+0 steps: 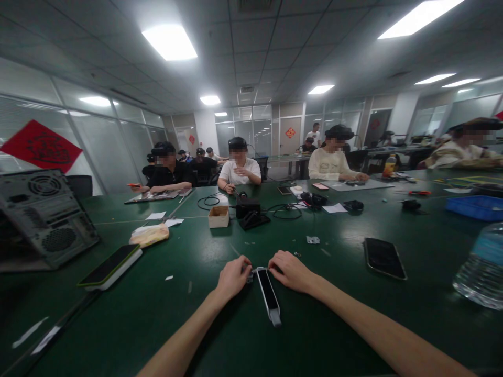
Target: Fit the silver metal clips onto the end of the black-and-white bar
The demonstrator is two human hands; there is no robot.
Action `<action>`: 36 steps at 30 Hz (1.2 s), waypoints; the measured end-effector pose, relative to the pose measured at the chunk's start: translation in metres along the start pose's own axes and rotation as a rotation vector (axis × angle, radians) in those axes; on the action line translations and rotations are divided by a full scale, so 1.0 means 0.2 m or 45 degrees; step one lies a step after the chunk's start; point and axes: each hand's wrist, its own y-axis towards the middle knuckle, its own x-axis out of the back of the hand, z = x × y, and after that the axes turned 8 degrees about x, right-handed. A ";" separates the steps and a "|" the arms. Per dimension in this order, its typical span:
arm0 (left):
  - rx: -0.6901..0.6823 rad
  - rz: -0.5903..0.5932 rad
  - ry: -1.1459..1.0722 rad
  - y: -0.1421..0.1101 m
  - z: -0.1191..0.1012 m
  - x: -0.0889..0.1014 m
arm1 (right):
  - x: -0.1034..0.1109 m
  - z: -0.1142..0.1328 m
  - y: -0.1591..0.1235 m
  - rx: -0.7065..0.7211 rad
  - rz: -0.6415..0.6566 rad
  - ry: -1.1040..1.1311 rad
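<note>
A narrow device with a black face and white rim (269, 291) lies on the green table, with a grey piece at its near end. My left hand (234, 276) is closed at the left of its far end. Under those fingertips shows a small shiny piece (250, 278), too blurred to name. On the other side, my right hand (291, 270) has its fingers curled and pressed together at the device's far right corner. Whatever the right fingertips pinch is hidden.
A phone (385, 257) and a water bottle (482, 268) are on the right, a blue tray (475, 207) behind them. Ahead stand a small box (218, 217) and a black device (249, 212). Leftward are a green-edged device (112, 267) and a computer case (47, 220). Several people sit across.
</note>
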 end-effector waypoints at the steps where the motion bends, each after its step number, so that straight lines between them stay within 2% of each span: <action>1: -0.018 -0.029 0.016 0.00 0.01 -0.01 | 0.00 0.00 0.00 0.005 -0.004 -0.010; 6: -0.119 -0.087 0.104 0.01 0.01 -0.01 | 0.03 -0.01 0.01 0.072 -0.002 -0.072; 9: -0.128 -0.080 0.152 0.01 0.00 0.03 | 0.06 -0.09 -0.01 0.025 -0.033 -0.164; 13: -0.224 -0.021 0.202 -0.02 -0.02 0.07 | 0.12 -0.34 -0.08 -0.292 -0.130 -0.341; 17: -0.274 0.059 0.237 -0.04 -0.04 0.09 | 0.14 -0.59 -0.20 -0.672 -0.125 -0.486; 20: -0.271 0.085 0.242 -0.04 -0.05 0.09 | 0.13 -0.68 -0.27 -0.819 -0.062 -0.482; 23: -0.267 0.089 0.224 -0.04 -0.04 0.08 | 0.11 -0.70 -0.27 -0.871 -0.028 -0.408; 27: -0.270 0.080 0.218 -0.03 -0.03 0.07 | 0.11 -0.69 -0.24 -0.842 -0.093 -0.375; 30: -0.257 0.081 0.220 -0.03 -0.03 0.07 | 0.13 -0.65 -0.21 -0.700 -0.220 -0.316; 33: -0.255 0.074 0.244 -0.02 -0.03 0.07 | 0.15 -0.55 -0.16 -0.468 -0.342 -0.230; 36: -0.263 0.064 0.286 -0.03 -0.04 0.07 | 0.13 -0.37 -0.09 -0.256 -0.337 -0.173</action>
